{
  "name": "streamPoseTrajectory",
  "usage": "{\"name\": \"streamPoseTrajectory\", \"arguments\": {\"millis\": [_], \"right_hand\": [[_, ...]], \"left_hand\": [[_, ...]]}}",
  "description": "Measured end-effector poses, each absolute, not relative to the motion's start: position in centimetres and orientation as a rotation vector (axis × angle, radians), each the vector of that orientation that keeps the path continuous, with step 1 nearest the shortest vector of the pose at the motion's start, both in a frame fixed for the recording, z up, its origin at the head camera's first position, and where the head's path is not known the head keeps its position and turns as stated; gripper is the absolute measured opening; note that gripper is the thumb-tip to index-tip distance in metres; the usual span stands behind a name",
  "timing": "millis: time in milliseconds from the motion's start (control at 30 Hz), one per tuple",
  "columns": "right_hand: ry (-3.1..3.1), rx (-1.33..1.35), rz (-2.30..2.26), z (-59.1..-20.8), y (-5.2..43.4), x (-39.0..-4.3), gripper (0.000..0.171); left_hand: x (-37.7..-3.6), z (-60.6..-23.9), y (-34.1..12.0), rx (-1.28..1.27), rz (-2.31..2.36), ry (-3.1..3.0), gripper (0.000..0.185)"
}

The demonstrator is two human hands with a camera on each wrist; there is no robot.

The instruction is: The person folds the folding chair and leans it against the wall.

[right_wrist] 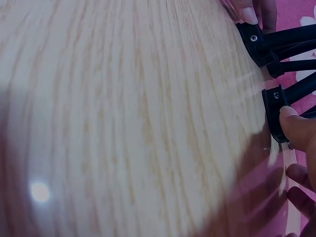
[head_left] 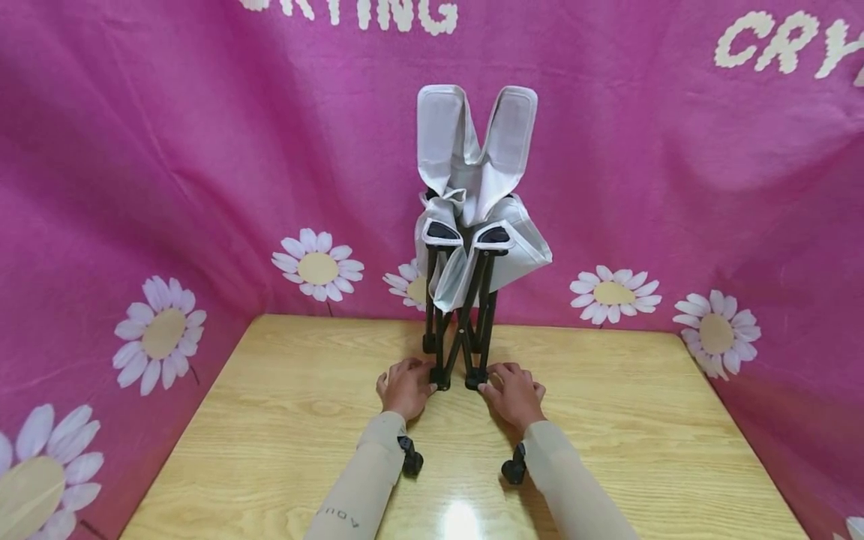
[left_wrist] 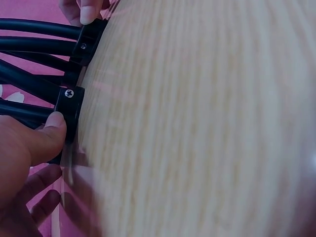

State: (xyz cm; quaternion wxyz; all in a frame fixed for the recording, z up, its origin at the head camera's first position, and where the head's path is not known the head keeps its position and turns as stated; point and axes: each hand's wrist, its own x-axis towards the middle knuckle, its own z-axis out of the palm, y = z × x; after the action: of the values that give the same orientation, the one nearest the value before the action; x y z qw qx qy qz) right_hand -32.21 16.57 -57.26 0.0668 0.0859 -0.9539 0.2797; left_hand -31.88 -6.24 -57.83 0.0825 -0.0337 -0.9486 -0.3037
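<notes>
A folded camp chair (head_left: pixel 475 187) with grey fabric and black legs (head_left: pixel 466 315) stands upright at the middle of a wooden table (head_left: pixel 290 420). My left hand (head_left: pixel 406 387) grips the chair's front left foot (head_left: pixel 440 379); in the left wrist view its thumb (left_wrist: pixel 52 131) presses on that black foot (left_wrist: pixel 69 106). My right hand (head_left: pixel 514 391) grips the front right foot (head_left: pixel 475 377), and the right wrist view shows its thumb (right_wrist: pixel 291 123) on the foot (right_wrist: pixel 274 111). The two front feet stand close together on the tabletop.
A pink cloth with white daisies (head_left: pixel 169 150) hangs behind and along both sides of the table. Small black wrist mounts (head_left: pixel 410 457) sit under each sleeve. Bare tabletop (head_left: pixel 641 427) spreads left and right of the chair.
</notes>
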Motion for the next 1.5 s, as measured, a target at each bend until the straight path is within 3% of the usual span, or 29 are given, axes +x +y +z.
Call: {"name": "streamPoseTrajectory", "arguments": {"millis": [1500], "right_hand": [[-2.895, 0.177, 0.882, -57.5, 16.2, -33.4, 0.038]], "left_hand": [[-33.0, -58.5, -6.0, -0.110, -0.873, -2.765, 0.033]]}}
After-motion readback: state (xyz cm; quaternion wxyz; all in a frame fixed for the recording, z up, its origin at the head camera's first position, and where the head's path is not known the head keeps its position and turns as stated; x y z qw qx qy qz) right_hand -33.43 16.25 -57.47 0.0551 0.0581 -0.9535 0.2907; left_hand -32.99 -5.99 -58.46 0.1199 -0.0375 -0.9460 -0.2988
